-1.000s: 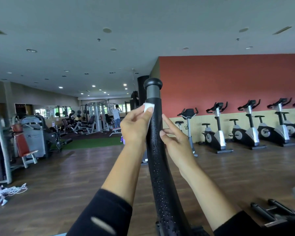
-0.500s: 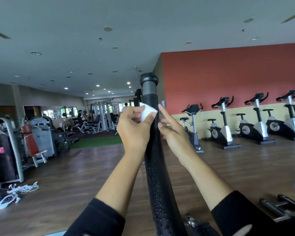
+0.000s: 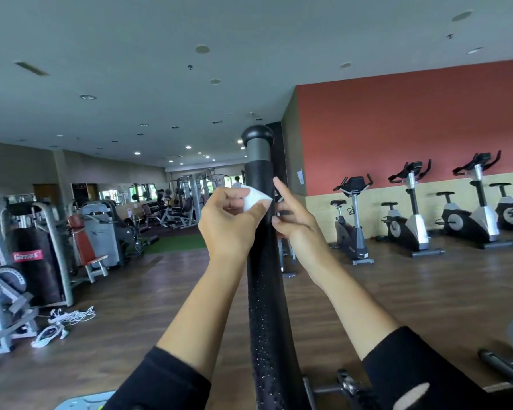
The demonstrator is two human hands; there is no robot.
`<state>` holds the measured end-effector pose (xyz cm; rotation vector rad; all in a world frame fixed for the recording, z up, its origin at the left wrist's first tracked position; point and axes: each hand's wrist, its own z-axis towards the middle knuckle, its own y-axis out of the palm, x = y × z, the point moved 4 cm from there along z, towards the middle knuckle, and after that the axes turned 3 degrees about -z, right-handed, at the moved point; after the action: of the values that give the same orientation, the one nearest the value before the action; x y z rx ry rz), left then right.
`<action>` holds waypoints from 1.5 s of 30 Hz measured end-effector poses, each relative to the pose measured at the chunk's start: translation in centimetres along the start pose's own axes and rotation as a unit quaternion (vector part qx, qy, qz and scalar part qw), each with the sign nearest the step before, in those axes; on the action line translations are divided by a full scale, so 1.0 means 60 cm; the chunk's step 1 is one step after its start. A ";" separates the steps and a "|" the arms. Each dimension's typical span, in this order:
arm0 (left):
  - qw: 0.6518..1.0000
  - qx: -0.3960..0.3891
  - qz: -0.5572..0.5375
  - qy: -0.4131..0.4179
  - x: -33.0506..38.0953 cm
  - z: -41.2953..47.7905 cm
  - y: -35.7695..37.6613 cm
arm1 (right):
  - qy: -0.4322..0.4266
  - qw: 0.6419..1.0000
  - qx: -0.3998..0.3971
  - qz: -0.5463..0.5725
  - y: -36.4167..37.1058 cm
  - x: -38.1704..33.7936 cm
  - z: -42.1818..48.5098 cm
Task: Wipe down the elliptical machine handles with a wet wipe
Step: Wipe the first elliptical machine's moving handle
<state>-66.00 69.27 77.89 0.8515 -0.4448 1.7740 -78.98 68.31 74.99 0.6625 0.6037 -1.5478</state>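
The elliptical's black handle rises from the bottom centre to a rounded cap. My left hand pinches a folded white wet wipe and holds it against the handle's left side, just below the grey band under the cap. My right hand is at the handle's right side at the same height. Its index finger points straight up along the handle, and its other fingertips are bent and touch the handle. No wipe shows in the right hand.
Upright exercise bikes line the red wall on the right. Weight machines and a punching bag stand at left, with white cables on the wood floor. Part of the elliptical's frame shows at bottom right. A person stands far back.
My view has tilted and shifted. The left hand has turned the wipe from the handle's front to its left side. The right hand's fingers went from straight to bent, with only the index finger straight.
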 end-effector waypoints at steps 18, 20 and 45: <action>0.999 0.033 0.010 0.031 0.047 0.033 0.030 | 0.001 1.000 -0.007 0.012 0.002 0.006 -0.014; 0.999 0.032 0.010 0.035 0.043 0.028 0.028 | 0.001 1.000 -0.010 0.008 0.002 0.008 -0.019; 0.999 -0.007 0.049 0.022 0.001 -0.047 -0.012 | 0.043 0.999 -0.027 -0.002 -0.004 0.024 -0.064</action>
<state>-66.27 71.40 75.97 0.7909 -0.4779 1.8741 -79.03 70.10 71.27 0.6885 0.7095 -1.5076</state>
